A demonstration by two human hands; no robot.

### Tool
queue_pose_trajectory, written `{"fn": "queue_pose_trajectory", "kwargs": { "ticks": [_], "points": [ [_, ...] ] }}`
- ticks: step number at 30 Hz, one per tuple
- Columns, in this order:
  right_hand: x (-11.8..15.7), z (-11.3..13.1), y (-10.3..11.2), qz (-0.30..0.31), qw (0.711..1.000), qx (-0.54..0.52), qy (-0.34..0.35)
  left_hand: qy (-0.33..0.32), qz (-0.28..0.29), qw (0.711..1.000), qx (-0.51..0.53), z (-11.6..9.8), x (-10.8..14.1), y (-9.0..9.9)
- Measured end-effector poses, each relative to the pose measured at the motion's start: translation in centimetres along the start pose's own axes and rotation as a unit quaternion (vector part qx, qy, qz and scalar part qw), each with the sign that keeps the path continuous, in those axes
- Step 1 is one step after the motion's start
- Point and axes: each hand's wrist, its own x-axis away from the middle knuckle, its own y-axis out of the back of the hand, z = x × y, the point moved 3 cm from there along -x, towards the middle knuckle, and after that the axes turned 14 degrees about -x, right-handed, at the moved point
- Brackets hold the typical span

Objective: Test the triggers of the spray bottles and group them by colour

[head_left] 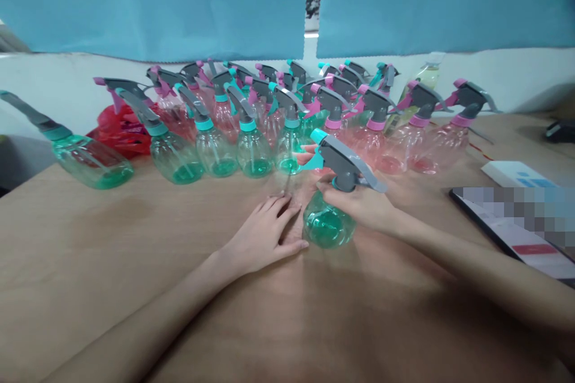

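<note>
My right hand [354, 200] is wrapped round the neck of a green spray bottle [329, 224], just below its grey head with a teal nozzle. The bottle is near the middle, its nozzle pointing left. Left of it, my left hand [265, 230] lies on the wooden table with its fingers spread, the thumb close to the bottle's base and nothing held. Behind the hands stand a row of green bottles [254, 152] with teal collars and, to the right, pink bottles [422, 146] with pink collars.
More spray bottles stand in rows at the back, before a white wall with blue cloth [157, 6]. A red plastic bag [121, 131] lies at the back left. At the right are a white box [516, 175] and a dark-edged clipboard or tray [498, 230].
</note>
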Motion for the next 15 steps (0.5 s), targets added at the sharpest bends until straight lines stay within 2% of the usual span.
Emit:
{"fn": "queue_pose_trajectory", "kwargs": {
  "ticks": [15],
  "points": [
    [-0.1, 0.01, -0.03, -0.004, 1.0, -0.024, 0.01, -0.002, 0.002, 1.0, -0.006, 0.03, 0.03, -0.1]
  ]
}}
